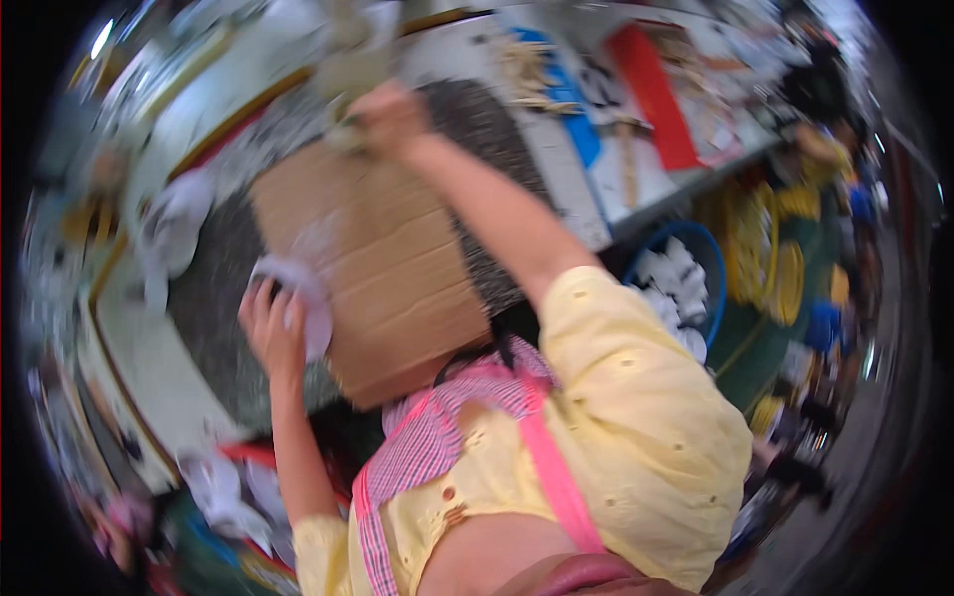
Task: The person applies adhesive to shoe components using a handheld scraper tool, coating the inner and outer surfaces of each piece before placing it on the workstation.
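Note:
My left hand has its fingers curled over a white, rounded, curved piece at the left edge of a cardboard sheet. The kind of that piece does not show. My right arm reaches far forward, and my right hand is closed at the far end of the cardboard. Its fingers are by a pale, yellowish object, blurred by motion, beside a pale container. What that hand holds I cannot make out.
Under the cardboard lies a dark speckled mat. White pieces lie to the left. At the right stand a red tray, a blue board with beige sticks, a blue basin of white pieces and yellow baskets.

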